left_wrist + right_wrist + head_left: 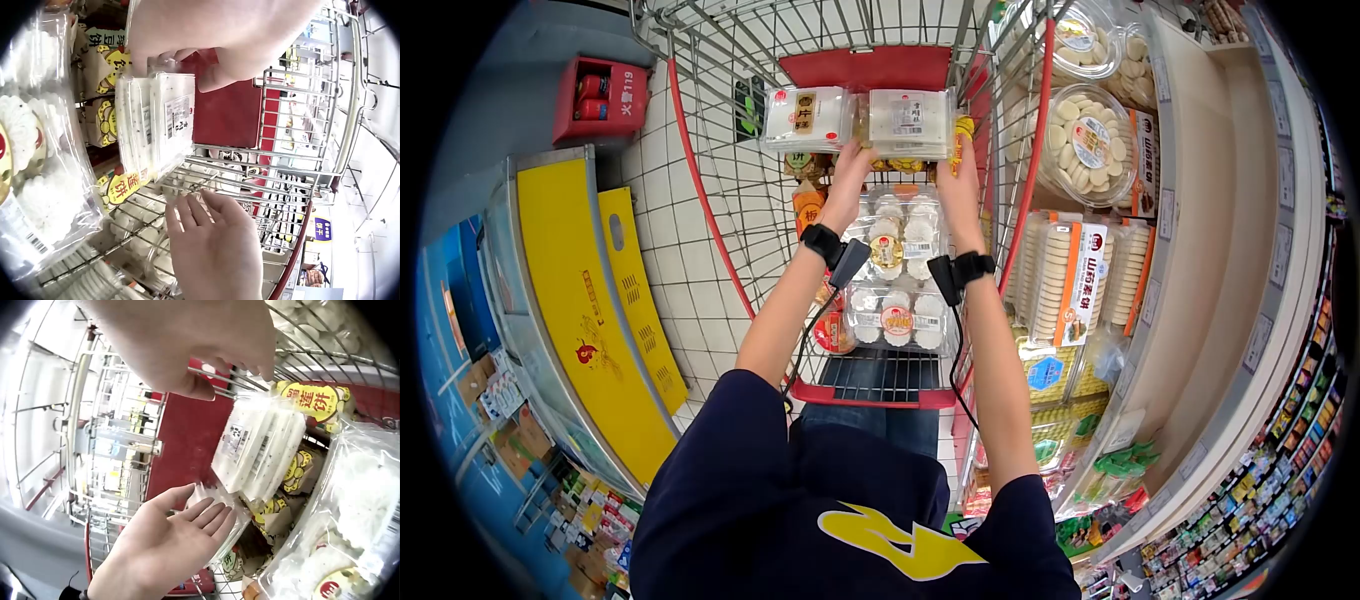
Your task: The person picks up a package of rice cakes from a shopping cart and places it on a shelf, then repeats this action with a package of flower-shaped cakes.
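Note:
Two stacks of white sliced cakes in clear plastic packs stand side by side at the cart's far end: a left pack and a right pack. My left hand is between them at their near edge, palm open and fingers straight in the right wrist view. Against the outer side of the right pack is my right hand, its fingers extended in the left wrist view. Beside that hand lies a yellow durian pastry bag. Clear trays of white flower-shaped cakes sit nearer my body.
The wire shopping cart has red rails and a red panel. Along its right side, a shelf and boxed round biscuits stand close. A yellow-fronted freezer is to the left, with a red fire-extinguisher box beyond.

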`<action>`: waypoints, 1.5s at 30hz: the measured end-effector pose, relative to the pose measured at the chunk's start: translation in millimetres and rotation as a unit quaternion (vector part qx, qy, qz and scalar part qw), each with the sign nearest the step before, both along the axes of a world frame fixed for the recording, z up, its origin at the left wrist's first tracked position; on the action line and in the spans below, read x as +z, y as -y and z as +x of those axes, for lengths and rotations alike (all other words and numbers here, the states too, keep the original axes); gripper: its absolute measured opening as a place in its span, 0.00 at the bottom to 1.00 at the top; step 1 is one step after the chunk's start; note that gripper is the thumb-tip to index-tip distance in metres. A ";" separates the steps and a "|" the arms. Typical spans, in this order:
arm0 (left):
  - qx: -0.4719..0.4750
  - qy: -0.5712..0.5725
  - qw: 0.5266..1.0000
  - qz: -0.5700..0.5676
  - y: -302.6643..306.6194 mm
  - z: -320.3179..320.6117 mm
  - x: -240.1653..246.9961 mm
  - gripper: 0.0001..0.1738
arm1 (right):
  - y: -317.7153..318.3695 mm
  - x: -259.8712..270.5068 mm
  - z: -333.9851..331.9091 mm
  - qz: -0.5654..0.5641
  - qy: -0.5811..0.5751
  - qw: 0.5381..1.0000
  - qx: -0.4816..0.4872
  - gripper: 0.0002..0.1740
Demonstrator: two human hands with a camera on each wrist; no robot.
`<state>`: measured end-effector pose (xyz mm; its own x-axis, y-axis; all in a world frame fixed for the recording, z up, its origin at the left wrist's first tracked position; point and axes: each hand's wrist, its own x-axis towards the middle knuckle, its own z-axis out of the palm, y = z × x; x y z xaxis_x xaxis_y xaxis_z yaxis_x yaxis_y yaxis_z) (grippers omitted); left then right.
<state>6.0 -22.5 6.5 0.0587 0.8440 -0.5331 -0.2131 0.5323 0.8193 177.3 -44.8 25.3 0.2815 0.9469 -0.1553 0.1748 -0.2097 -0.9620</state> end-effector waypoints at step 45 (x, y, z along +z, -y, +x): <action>0.020 -0.033 0.984 0.176 49.0 33.8 176.0 0.22 | 62.0 153.0 41.0 0.088 -0.247 0.957 -0.124 0.20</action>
